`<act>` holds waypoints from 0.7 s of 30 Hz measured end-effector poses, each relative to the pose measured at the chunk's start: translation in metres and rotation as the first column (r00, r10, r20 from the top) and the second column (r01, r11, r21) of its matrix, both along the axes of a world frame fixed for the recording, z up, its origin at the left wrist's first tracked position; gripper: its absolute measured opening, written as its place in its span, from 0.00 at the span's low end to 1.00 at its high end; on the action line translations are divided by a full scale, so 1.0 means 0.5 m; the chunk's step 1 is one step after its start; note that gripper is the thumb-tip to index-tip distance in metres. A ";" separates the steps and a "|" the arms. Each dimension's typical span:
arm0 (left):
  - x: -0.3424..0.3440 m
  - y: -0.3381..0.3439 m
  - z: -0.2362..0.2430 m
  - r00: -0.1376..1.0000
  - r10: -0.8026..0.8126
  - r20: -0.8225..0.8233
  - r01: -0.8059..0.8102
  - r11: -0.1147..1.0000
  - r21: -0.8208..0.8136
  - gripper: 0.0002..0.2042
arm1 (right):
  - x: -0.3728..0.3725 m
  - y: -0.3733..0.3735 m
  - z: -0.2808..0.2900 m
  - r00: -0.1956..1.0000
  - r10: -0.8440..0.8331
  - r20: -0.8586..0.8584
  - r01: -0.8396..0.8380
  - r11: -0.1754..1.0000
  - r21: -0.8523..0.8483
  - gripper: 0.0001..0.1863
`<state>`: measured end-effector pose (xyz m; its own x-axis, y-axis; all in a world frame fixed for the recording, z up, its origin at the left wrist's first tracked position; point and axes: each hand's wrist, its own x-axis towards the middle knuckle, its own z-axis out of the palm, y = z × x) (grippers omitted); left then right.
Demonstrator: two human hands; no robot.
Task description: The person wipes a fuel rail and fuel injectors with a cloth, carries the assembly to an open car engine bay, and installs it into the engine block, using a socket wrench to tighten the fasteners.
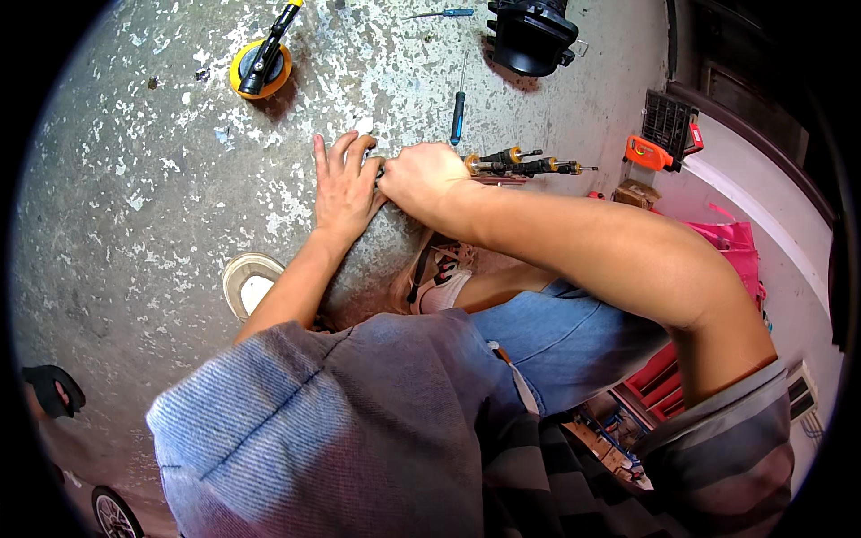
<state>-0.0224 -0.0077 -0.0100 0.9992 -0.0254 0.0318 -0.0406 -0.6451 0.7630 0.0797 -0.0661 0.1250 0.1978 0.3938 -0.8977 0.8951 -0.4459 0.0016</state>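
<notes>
Above the floor, my two hands meet around a small dark part (pixel 379 170) that is mostly hidden by the fingers. My left hand (pixel 345 190) has its outer fingers stretched out, while the index finger and thumb close in at the part. The right hand (pixel 423 177) is curled into a fist against it, and what lies inside the fist is hidden. Just beyond the right wrist lie several slim black and amber injector-like parts (pixel 543 167) with thin metal tips. A screwdriver (pixel 458 118) with a blue and black handle lies past the right hand.
On the worn, paint-flecked floor (pixel 161 233) stands a work light (pixel 261 70) with a round yellow base. Farther off lie a blue-handled pick (pixel 457 13) and a black plastic housing (pixel 531 40). By the right wall are an orange tool (pixel 647 152) and a pink bag (pixel 731 244).
</notes>
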 end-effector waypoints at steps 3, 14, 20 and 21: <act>0.003 0.003 0.002 1.000 -0.007 -0.004 0.007 1.000 -0.003 0.21 | 0.005 0.001 -0.001 1.000 0.011 -0.015 -0.011 1.000 0.012 0.08; 0.001 0.010 0.006 0.999 -0.036 -0.011 0.035 0.999 -0.037 0.20 | -0.002 0.001 -0.023 1.000 0.030 -0.010 -0.029 0.999 0.029 0.09; -0.001 0.010 0.001 1.000 -0.029 0.002 0.029 0.999 -0.031 0.21 | -0.020 -0.003 -0.030 0.998 0.031 0.057 -0.035 0.997 0.067 0.09; 0.002 0.011 0.001 0.999 -0.027 0.024 0.027 1.000 -0.012 0.22 | -0.021 -0.008 -0.028 0.995 0.055 0.082 -0.064 0.991 0.119 0.09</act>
<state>-0.0215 -0.0023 -0.0093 0.9971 -0.0518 0.0561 -0.0763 -0.6343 0.7693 0.0692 -0.0700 0.1110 0.2390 0.5117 -0.8253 0.9192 -0.3931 0.0225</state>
